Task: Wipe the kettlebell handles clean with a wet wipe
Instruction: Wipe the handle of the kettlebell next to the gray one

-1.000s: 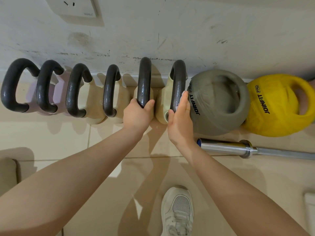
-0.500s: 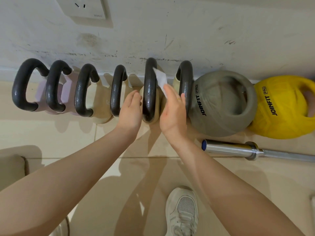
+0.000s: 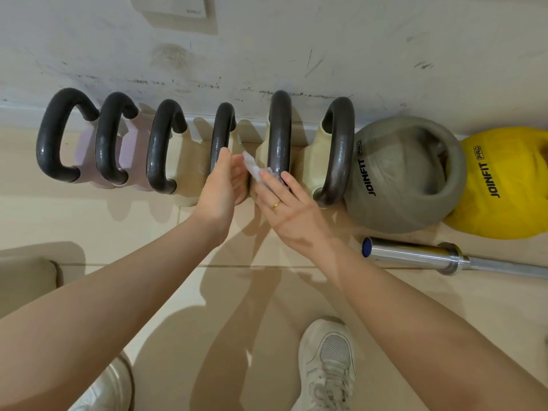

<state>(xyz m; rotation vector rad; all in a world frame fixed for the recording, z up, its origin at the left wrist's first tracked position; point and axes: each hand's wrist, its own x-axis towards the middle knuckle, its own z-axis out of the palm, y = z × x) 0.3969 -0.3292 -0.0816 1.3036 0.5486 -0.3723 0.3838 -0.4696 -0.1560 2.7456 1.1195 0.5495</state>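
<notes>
Several kettlebells stand in a row against the wall, their dark handles point(image 3: 278, 134) arching up. The white wet wipe point(image 3: 254, 171) is crumpled just left of the fifth handle, low down. My right hand point(image 3: 286, 204), wearing a ring, pinches the wipe with its fingertips and lies over the bottom of that handle. My left hand point(image 3: 221, 185) is cupped in front of the fourth handle point(image 3: 221, 134). Its thumb stands apart and its fingertips touch the wipe's left end. The bodies of the fourth and fifth kettlebells are mostly hidden behind my hands.
A grey soft JOINFIT kettlebell point(image 3: 406, 173) and a yellow one point(image 3: 504, 185) lie right of the row. A steel barbell point(image 3: 415, 253) rests on the tiled floor in front of them. My shoes point(image 3: 329, 366) are below, a beige pad point(image 3: 26, 277) at left, a wall socket point(image 3: 175, 7) above.
My left hand let go of the fifth handle and moved toward the wipe. My right hand left the sixth handle, brought the wipe across and lowered it to the bottom of the fifth.
</notes>
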